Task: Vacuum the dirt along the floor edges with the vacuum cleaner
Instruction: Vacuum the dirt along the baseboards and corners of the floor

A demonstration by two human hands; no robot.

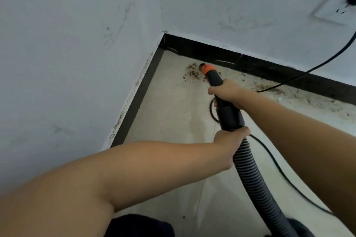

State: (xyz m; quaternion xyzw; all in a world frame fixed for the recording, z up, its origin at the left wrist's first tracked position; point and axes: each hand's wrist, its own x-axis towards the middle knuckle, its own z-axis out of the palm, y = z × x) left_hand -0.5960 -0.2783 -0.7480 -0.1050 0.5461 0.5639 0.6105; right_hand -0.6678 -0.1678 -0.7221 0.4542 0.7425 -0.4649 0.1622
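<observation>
A black vacuum nozzle [213, 78] with an orange collar points at a patch of brown dirt [193, 73] on the pale floor, close to the black baseboard [250, 63] near the room corner. My right hand [227, 92] grips the black tube just behind the nozzle. Lower down, my left hand [230, 141] holds the ribbed grey hose [256, 184] where it joins the tube. More dirt [300, 96] lies scattered along the right baseboard.
A black power cord [312, 67] runs from a wall socket [339, 5] at the upper right down onto the floor and loops behind the tube. Two white scuffed walls meet at the corner [163, 33]. A dark object [140, 225] sits at the bottom edge.
</observation>
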